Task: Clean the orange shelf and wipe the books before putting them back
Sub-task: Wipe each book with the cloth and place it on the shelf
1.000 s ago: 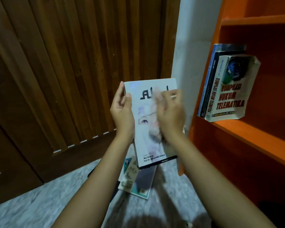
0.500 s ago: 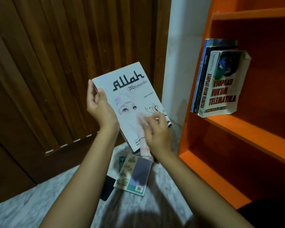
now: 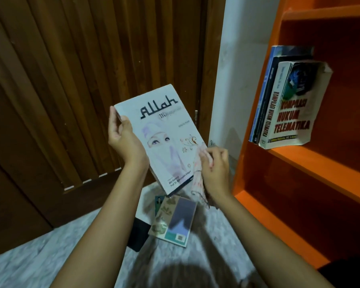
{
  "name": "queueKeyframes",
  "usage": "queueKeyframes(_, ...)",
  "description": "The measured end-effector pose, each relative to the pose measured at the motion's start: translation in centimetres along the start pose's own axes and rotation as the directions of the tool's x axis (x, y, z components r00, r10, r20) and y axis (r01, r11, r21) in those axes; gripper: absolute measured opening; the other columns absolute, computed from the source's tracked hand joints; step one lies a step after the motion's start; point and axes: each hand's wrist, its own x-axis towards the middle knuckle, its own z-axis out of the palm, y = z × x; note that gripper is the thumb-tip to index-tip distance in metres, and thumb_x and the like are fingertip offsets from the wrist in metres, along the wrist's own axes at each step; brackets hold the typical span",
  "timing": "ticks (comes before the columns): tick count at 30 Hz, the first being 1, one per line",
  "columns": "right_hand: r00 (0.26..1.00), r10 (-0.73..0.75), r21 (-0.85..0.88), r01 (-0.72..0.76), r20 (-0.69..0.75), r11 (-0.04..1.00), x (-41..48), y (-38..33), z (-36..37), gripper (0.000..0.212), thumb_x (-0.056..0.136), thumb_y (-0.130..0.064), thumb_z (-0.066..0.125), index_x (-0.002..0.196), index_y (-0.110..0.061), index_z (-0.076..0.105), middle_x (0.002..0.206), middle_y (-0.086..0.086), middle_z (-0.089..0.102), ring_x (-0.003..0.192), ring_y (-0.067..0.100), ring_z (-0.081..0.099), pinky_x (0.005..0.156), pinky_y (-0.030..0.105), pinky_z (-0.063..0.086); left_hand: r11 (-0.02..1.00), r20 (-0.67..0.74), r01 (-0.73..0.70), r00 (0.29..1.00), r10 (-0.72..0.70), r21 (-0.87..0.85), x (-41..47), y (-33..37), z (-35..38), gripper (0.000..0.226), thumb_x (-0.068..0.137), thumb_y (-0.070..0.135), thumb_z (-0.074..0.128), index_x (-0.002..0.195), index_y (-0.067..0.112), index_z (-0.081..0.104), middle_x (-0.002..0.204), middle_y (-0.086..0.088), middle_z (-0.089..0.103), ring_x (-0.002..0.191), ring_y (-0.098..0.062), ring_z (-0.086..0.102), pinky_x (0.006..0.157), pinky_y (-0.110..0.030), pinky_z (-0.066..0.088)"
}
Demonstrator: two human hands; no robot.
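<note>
White paperback book, black lettering, pale veiled face on the cover: held up in the air, tilted with its top leaning left, in front of the brown slatted wooden door and just left of the orange shelf unit. It is not touching the shelf.

Left hand grips the book's left edge near the top corner, thumb on the cover, fingers behind.

Right hand has its fingers curled round a pale patterned cloth, pressed at the cover's lower right edge. The cloth hangs down past the book's corner.

Change: a second ago that cloth was high on the cover, over the title, blurred with rubbing. Half a second ago it was at the lower right. Now it sits at the very edge, and the whole title shows. The book has also swung from upright to slanted.

I read that as the front-cover pass running out. Whether the back has been wiped I cannot tell. Next is likely a flip or a place.

Outward: three books stand on the middle board, leaning against the unit's left wall, with open board to their right. Lower board bare orange where visible.

On the pale marbled floor beneath the hands lies a green-and-grey paperback on top of another book, with a flat dark object just beside it. I judge these still need wiping.
</note>
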Motion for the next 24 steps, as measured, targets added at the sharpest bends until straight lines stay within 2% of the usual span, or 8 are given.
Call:
queueKeyframes(3, 0.988, 0.111, 0.093, -0.121, 0.104, 0.988, 3.6, -0.8, -2.0, 0.007, 0.093, -0.046, 0.047, 0.097, -0.041, 0.048, 0.105, -0.001, 0.058, 0.08, 0.013, 0.06, 0.064, 0.037, 0.052, 0.998, 0.142, 0.008, 0.99, -0.018, 0.068, -1.5, -0.6, 0.9, 0.036, 0.097, 0.016, 0.051, 0.131, 0.027, 0.051, 0.123, -0.005, 0.064, 0.105, -0.026, 0.065, 0.084, -0.044, 0.055)
queueKeyframes(5, 0.959, 0.194, 0.197, -0.234, 0.205, 0.952, 5.8, -1.4, -4.1, 0.009, 0.094, -0.047, 0.046, 0.101, -0.052, 0.047, 0.103, -0.001, 0.066, 0.084, 0.019, 0.066, 0.071, 0.041, 0.055, 0.997, 0.225, -0.004, 0.974, -0.012, 0.072, -2.6, -1.1, 2.2, 0.034, 0.096, 0.015, 0.053, 0.126, 0.03, 0.055, 0.126, -0.008, 0.062, 0.11, -0.03, 0.063, 0.085, -0.045, 0.054)
queueKeyframes(8, 0.914, 0.288, 0.302, -0.372, 0.285, 0.878, 8.4, -1.9, -8.0, 0.026, 0.097, -0.028, 0.047, 0.123, -0.03, 0.053, 0.113, 0.0, 0.063, 0.094, 0.014, 0.063, 0.074, 0.027, 0.049, 0.998, 0.328, 0.043, 0.943, -0.054, 0.039, -4.2, -1.8, 4.7, 0.033, 0.095, 0.014, 0.054, 0.119, 0.036, 0.056, 0.129, -0.008, 0.06, 0.113, -0.03, 0.061, 0.089, -0.05, 0.053)
queueKeyframes(10, 0.931, 0.292, 0.361, -0.355, 0.218, 0.862, 9.3, -2.0, -10.7, 0.02, 0.096, -0.023, 0.049, 0.114, -0.028, 0.057, 0.106, -0.003, 0.063, 0.092, 0.012, 0.062, 0.074, 0.026, 0.048, 0.996, 0.367, 0.091, 0.926, -0.087, 0.005, -5.5, -2.3, 6.8, 0.033, 0.095, 0.015, 0.053, 0.117, 0.04, 0.057, 0.129, -0.004, 0.061, 0.112, -0.028, 0.062, 0.09, -0.052, 0.052)
queueKeyframes(14, 0.946, 0.32, 0.363, -0.283, -0.044, 0.887, 10.6, -0.8, -16.1, 0.017, 0.091, -0.028, 0.053, 0.087, -0.039, 0.066, 0.098, -0.006, 0.07, 0.094, 0.02, 0.065, 0.087, 0.041, 0.051, 0.993, 0.442, 0.103, 0.895, -0.067, -0.058, -9.5, -3.8, 12.3, 0.033, 0.097, 0.017, 0.049, 0.119, 0.042, 0.053, 0.13, -0.002, 0.06, 0.11, -0.023, 0.063, 0.082, -0.04, 0.057)
queueKeyframes(17, 0.931, 0.32, 0.342, -0.247, -0.176, 0.906, 11.5, 1.0, -19.8, 0.017, 0.086, -0.036, 0.054, 0.097, -0.036, 0.066, 0.099, -0.006, 0.071, 0.094, 0.02, 0.066, 0.089, 0.047, 0.051, 0.999, 0.53, 0.014, 0.848, 0.014, -0.048, -12.5, -5.6, 15.9, 0.035, 0.1, 0.024, 0.044, 0.118, 0.053, 0.049, 0.139, -0.006, 0.051, 0.121, -0.03, 0.055, 0.092, -0.054, 0.05)
queueKeyframes(21, 0.921, 0.335, 0.439, -0.22, -0.201, 0.871, 12.7, 3.7, -22.3, 0.016, 0.098, -0.026, 0.045, 0.107, -0.027, 0.059, 0.098, -0.002, 0.069, 0.087, 0.018, 0.066, 0.072, 0.034, 0.051, 0.986, 0.655, -0.155, 0.751, 0.083, 0.053, -14.6, -8.8, 19.7, 0.044, 0.088, 0.051, 0.048, 0.124, 0.07, 0.03, 0.15, 0.001, 0.038, 0.134, -0.025, 0.042, 0.102, -0.055, 0.042)
queueKeyframes(24, 0.887, 0.405, 0.508, -0.25, -0.221, 0.825, 14.0, 5.8, -22.8, 0.021, 0.098, -0.027, 0.046, 0.115, -0.018, 0.053, 0.095, -0.001, 0.067, 0.079, 0.016, 0.065, 0.064, 0.027, 0.05, 0.937, 0.739, -0.327, 0.66, 0.134, 0.122, -15.2, -11.0, 21.7, 0.072, 0.089, 0.047, 0.054, 0.145, 0.048, 0.01, 0.158, 0.008, 0.016, 0.145, -0.014, 0.018, 0.113, -0.052, 0.027)
